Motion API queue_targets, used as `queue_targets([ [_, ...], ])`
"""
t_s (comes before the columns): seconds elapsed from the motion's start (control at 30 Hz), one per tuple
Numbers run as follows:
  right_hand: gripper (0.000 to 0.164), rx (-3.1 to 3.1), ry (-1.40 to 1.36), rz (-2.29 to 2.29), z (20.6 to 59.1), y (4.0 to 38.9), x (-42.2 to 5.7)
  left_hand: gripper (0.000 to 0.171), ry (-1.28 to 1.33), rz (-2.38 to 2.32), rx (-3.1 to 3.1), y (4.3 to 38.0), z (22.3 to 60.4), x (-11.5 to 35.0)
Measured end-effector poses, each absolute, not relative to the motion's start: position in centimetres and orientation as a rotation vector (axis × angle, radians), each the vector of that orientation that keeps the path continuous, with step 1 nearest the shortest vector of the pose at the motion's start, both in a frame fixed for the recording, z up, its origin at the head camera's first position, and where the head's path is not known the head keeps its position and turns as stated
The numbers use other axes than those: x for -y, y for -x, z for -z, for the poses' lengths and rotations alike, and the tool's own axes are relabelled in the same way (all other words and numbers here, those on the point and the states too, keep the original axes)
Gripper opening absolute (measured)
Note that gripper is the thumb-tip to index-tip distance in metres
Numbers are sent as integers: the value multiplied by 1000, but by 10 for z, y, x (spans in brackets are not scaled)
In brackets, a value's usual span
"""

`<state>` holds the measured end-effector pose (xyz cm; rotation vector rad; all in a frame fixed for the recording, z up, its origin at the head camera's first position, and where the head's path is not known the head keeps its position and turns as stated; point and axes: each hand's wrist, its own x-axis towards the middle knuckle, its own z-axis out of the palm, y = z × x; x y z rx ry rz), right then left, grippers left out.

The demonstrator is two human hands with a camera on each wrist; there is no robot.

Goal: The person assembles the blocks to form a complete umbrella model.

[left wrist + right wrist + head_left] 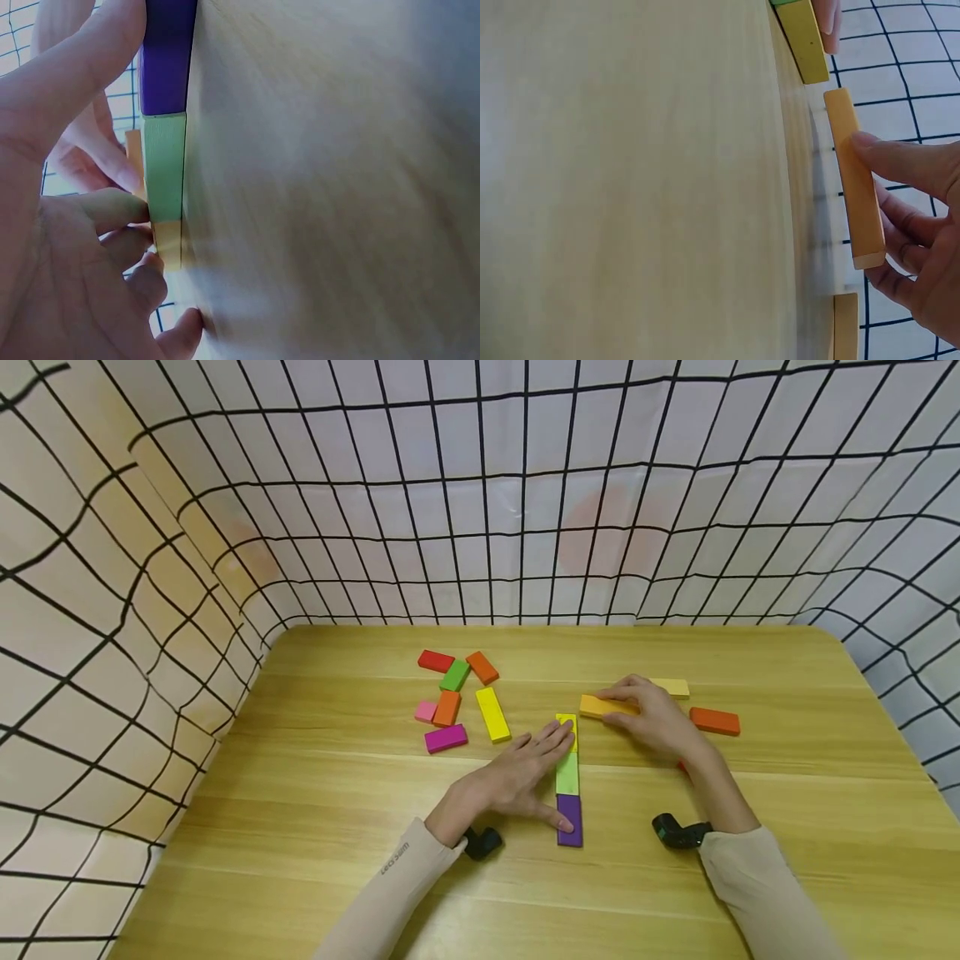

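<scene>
A row of wooden blocks lies end to end on the table: a yellow block [573,743] at the far end, a light green block [567,774] in the middle and a purple block [570,812] nearest me. My left hand [517,777] spreads along it, thumb touching the purple block and fingertips at the yellow one. To the right of the row's far end, my right hand [656,718] pinches a long orange block [594,706] between thumb and fingers. In the right wrist view, this orange block [855,180] is apart from the yellow block [804,41].
Left of the row lie a loose yellow block [492,716], a magenta block [446,738], a pink block [425,711], a green block [454,676] and several red or orange ones. Past my right hand are a pale yellow block [675,688] and an orange-red block [715,721]. Black netting [480,535] surrounds the table.
</scene>
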<state>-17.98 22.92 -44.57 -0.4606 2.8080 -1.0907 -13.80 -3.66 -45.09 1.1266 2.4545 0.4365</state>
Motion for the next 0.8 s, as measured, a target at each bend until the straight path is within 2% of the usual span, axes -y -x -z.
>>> queue_targets([
  [0.8,37,-2742,579,1089,455,192,-213,126,-1143,-429,-2457,139,452,37],
])
